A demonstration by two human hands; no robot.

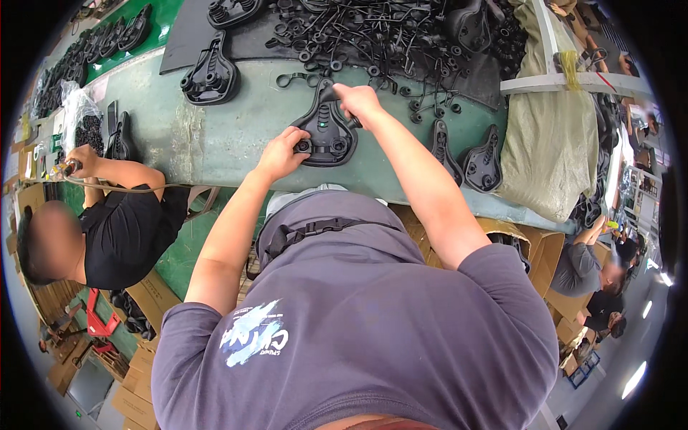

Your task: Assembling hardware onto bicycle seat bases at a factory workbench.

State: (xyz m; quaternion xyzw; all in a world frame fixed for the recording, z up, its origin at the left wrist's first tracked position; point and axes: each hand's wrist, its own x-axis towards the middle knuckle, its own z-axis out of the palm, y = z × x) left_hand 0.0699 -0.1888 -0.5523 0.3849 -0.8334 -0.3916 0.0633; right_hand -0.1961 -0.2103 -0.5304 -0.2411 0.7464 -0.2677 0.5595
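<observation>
A black bicycle saddle (332, 133) lies underside up on the green worktable (247, 89) in front of me, its narrow nose pointing away. At the wide end's left corner my left hand (284, 152) is closed, its thumb and fingers on the edge by a round black fitting (303, 145). Over the nose side, my right hand (358, 104) is closed round a dark object (329, 93) with a rounded end. A dark end also shows below this fist. The object's kind cannot be made out. Just beyond the nose lies a black ring-shaped clamp (292, 79).
A heap of black rods and rings (373, 36) covers the far side. More saddles lie left (210, 75) and right (482, 161). A beige woven sack (548, 147) hangs over the right end. A co-worker (118, 233) works at the left; others are at the far right.
</observation>
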